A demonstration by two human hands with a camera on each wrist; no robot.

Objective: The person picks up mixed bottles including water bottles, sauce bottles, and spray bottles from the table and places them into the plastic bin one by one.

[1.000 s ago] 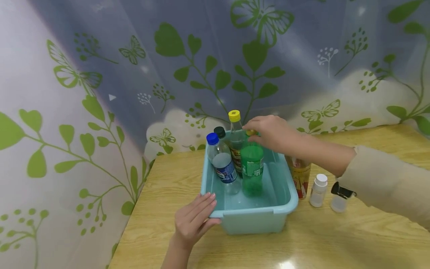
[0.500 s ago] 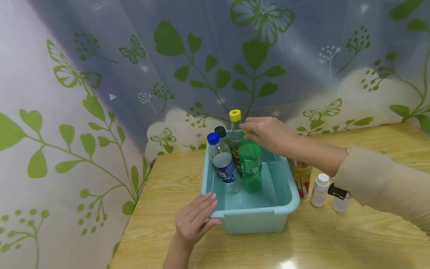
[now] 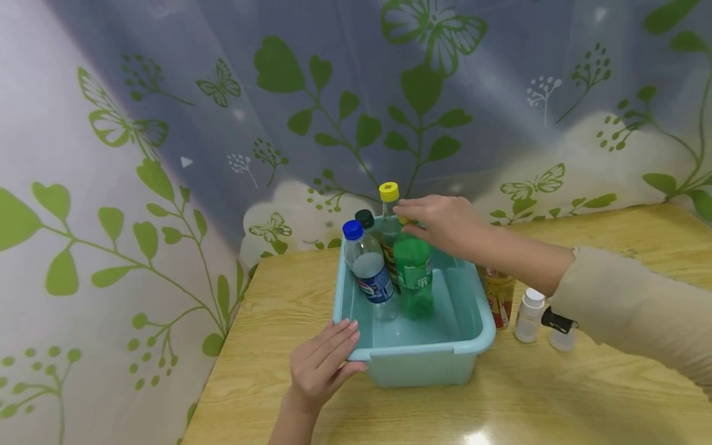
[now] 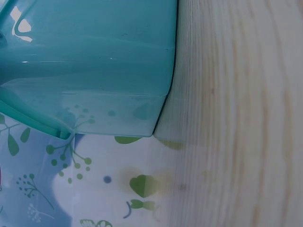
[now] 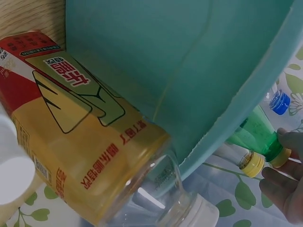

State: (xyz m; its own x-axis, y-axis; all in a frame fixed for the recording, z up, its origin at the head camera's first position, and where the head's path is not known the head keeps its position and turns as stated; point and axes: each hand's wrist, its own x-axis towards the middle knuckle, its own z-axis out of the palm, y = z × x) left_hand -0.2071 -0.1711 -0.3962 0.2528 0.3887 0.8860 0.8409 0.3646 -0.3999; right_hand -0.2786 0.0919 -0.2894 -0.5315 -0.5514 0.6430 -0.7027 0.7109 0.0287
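My left hand (image 3: 318, 368) grips the near left corner of a light blue plastic tub (image 3: 484, 334), fingers over the rim and thumb outside. Inside the tub, a green soda bottle (image 3: 414, 272) stands upright. With thumb and fingers my right hand (image 3: 445, 222) pinches that bottle at its yellow cap, mostly covered in the head view. Left of it a clear bottle with a blue cap (image 3: 372, 278) leans. Behind are a yellow-capped bottle (image 3: 389, 193) and a bottle with a dark cap (image 3: 364, 217). In the left wrist view only the tub's side (image 4: 94, 61) shows.
Close against the tub's right side is a gold-and-red labelled drink bottle (image 5: 90, 118). Beyond it on the wooden table (image 3: 267, 296) are a white bottle (image 3: 527, 321) and a small clear container (image 3: 562, 340), partly behind a black piece at the sleeve. A patterned curtain (image 3: 334, 93) hangs behind.
The green bottle has shifted slightly left, closer to the other bottles, with my right hand moving along at its cap. My left hand has stayed on the tub's corner.
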